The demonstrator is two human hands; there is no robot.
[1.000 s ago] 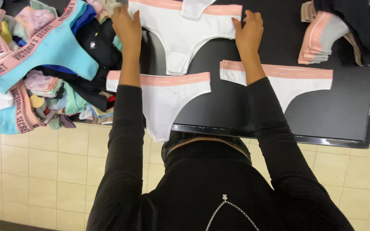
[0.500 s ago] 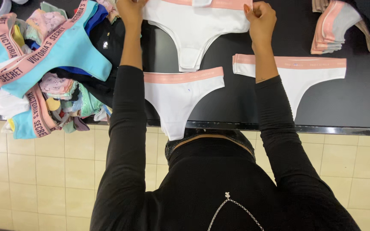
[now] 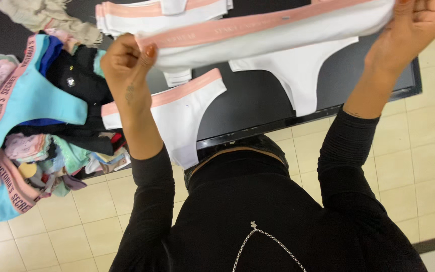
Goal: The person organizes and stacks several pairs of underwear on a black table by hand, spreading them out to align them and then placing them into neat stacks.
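- Pale cream floor tiles (image 3: 429, 151) run beneath us, and a black flat worktop (image 3: 258, 100) fills the upper part of the view.
- We hold a white cotton brief with a pink elastic waistband (image 3: 278, 38) stretched between both hands, lifted clear above the worktop.
- Our left hand (image 3: 127, 65) grips the left end of the waistband; its fingers (image 3: 147, 53) are curled and pinch the fabric against the thumb.
- Our right hand (image 3: 419, 25) grips the right end near the top edge of the view; its fingers are closed over the fabric, though the tips are partly cut off by the frame.
- Two matching white briefs with pink waistbands lie flat on the worktop: one (image 3: 177, 116) just below our left wrist, hanging over the front edge, the other (image 3: 298, 70) under the held piece, toward the right.
- We see a small stack of folded white and pink briefs (image 3: 127, 17) at the far side, behind our left hand.
- On the left sits a loose heap of mixed underwear (image 3: 41, 126), with a turquoise piece with a pink band (image 3: 31, 100) lying on top and black pieces beside it.
- Our black long sleeves (image 3: 348, 166) and a thin silver chain (image 3: 263, 236) show at the bottom.
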